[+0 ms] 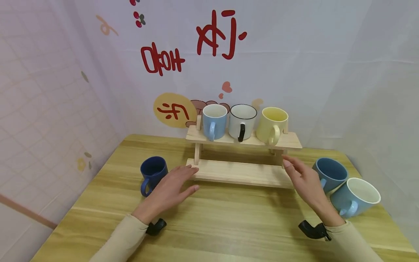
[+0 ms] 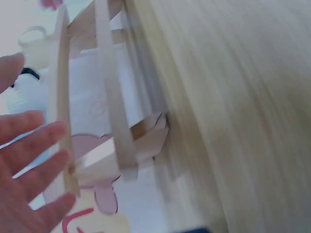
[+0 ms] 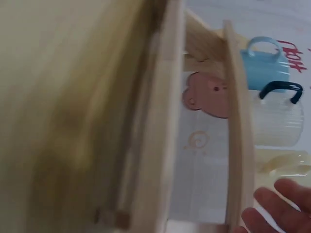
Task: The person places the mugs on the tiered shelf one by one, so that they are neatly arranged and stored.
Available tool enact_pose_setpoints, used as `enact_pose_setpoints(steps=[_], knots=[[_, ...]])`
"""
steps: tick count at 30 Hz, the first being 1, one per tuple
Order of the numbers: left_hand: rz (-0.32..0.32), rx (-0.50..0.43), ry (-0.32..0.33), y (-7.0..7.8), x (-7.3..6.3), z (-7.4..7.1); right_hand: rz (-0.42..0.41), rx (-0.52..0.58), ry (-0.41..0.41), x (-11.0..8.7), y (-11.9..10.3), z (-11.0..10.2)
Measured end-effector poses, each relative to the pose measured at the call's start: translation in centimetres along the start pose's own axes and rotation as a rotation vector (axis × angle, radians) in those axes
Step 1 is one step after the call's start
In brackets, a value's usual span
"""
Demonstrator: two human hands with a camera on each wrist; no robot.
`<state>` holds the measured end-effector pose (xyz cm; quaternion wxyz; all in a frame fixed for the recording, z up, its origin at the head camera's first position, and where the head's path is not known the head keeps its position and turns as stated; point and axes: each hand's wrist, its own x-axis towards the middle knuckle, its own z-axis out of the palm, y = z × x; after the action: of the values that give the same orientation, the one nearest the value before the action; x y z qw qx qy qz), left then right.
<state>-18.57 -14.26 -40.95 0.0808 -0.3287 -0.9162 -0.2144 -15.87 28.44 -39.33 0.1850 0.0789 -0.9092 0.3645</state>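
A two-tier wooden rack (image 1: 242,172) stands toward the back of the table. Its upper board bears a light blue mug (image 1: 214,122), a white mug with a black rim and handle (image 1: 242,120) and a yellow mug (image 1: 272,125). By the lower board's left end is my left hand (image 1: 171,189), fingers extended and thumb spread, holding nothing. My right hand (image 1: 306,183) is at the right end of that board, its fingers loosely bent and likewise holding nothing. In the left wrist view the left fingers (image 2: 41,167) are spread out; the right fingers (image 3: 277,208) show only partly in the right wrist view.
A dark blue mug (image 1: 154,171) stands left of the rack, close beside my left hand. To the right, a grey-blue mug (image 1: 331,174) and a light blue mug with a white inside (image 1: 355,198) stand near my right wrist. A decorated cloth backdrop (image 1: 294,54) hangs behind the table.
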Motion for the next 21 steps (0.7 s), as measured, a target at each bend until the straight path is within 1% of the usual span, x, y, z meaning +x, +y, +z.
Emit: enact_pose_setpoints(steps=[3, 6, 8, 9, 11, 14, 17, 19, 21], knots=[[0.034, 0.0, 0.145, -0.5, -1.5, -1.0, -0.077, -0.08, -0.068, -1.3, 1.1, 0.3], [0.07, -0.017, 0.301, -1.3, -2.9, -1.9, -0.155, -0.168, -0.135, -1.9, 2.0, 0.4], [0.059, -0.044, 0.39, -1.9, -3.8, -2.5, -0.18, -0.202, -0.183, -2.2, 2.5, 0.5], [0.044, -0.061, 0.423, -2.3, -4.3, -2.8, -0.186, -0.218, -0.21, -2.3, 2.7, 0.6], [-0.015, -0.104, 0.471, -3.0, -5.2, -3.3, -0.184, -0.235, -0.26, -2.4, 3.1, 0.8], [-0.129, -0.149, 0.502, -4.2, -6.5, -3.9, -0.176, -0.248, -0.321, -2.6, 3.6, 1.0], [-0.242, -0.196, 0.489, -5.4, -7.5, -4.2, -0.184, -0.265, -0.344, -2.7, 3.8, 1.2], [-0.31, -0.231, 0.454, -6.1, -8.2, -4.4, -0.19, -0.27, -0.349, -2.8, 3.9, 1.2], [-0.382, -0.269, 0.387, -6.6, -8.8, -4.5, -0.198, -0.269, -0.354, -2.8, 4.0, 1.3]])
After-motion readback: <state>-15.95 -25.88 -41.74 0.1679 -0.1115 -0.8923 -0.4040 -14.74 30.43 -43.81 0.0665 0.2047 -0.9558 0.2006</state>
